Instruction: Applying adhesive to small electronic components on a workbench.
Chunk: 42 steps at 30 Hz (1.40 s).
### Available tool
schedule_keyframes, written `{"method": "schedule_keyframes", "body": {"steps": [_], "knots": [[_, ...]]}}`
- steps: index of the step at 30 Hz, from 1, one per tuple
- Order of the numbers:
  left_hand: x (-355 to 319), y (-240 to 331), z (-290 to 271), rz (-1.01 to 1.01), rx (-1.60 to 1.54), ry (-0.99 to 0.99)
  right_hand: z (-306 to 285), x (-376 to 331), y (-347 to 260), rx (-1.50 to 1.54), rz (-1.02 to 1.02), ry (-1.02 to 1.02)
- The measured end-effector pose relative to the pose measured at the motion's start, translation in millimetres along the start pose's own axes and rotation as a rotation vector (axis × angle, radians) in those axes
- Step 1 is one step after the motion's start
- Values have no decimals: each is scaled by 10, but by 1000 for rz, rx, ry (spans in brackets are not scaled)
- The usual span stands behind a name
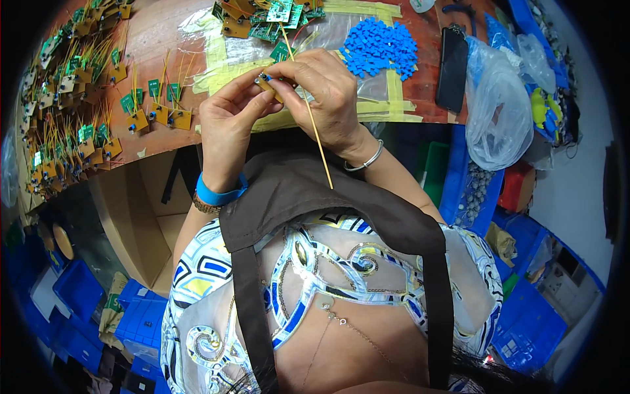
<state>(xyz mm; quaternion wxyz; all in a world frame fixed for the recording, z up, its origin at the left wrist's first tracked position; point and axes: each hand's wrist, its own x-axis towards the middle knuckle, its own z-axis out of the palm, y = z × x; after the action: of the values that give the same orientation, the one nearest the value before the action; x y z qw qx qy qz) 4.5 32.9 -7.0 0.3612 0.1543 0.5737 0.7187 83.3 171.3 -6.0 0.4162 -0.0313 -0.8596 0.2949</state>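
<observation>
A small brown circuit board (273, 90) with a dark blue part (265, 77) on it is pinched between the fingertips of my left hand (231, 117) and my right hand (326, 90). Both hands are closed and meet above the table's near edge. A long, thin yellow stick or wire (313, 125) slants past my right fingers and down over the dark apron; whether those fingers grip it I cannot tell. Just beyond the hands, a green circuit board (281, 52) lies at the near side of a pile of green and brown boards (241, 18).
Small blue plastic pieces (380, 49) are heaped right of my hands, near a black phone (452, 69). Several wired boards (85, 141) cover the table's left side. A clear plastic bag (500, 108) hangs at the right edge; below stand a cardboard box (125, 217) and blue bins (79, 289).
</observation>
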Motion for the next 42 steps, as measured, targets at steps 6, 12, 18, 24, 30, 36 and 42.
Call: {"method": "schedule_keyframes", "body": {"steps": [6, 12, 18, 24, 30, 36, 42], "knots": [[-11, 19, 14, 8, 15, -17, -1, 4, -9, 0, 0, 7], [-12, 24, -3, 8, 0, -33, -2, -2, -8, 31, 15, 8], [-12, 32, -6, 6, 5, -33, -9, -5, -19, 90, 96, -4], [-19, 14, -40, -10, -55, -19, -4, -12, -24, 121, 125, -8], [6, 32, -36, -43, -133, 8, -7, -15, -28, 165, 134, -22], [29, 5, -26, -53, -69, 85, -54, -6, -46, 177, 132, -82], [-47, 110, -245, 6, -59, 262, -520, 7, 490, -21, 59, 36]]}}
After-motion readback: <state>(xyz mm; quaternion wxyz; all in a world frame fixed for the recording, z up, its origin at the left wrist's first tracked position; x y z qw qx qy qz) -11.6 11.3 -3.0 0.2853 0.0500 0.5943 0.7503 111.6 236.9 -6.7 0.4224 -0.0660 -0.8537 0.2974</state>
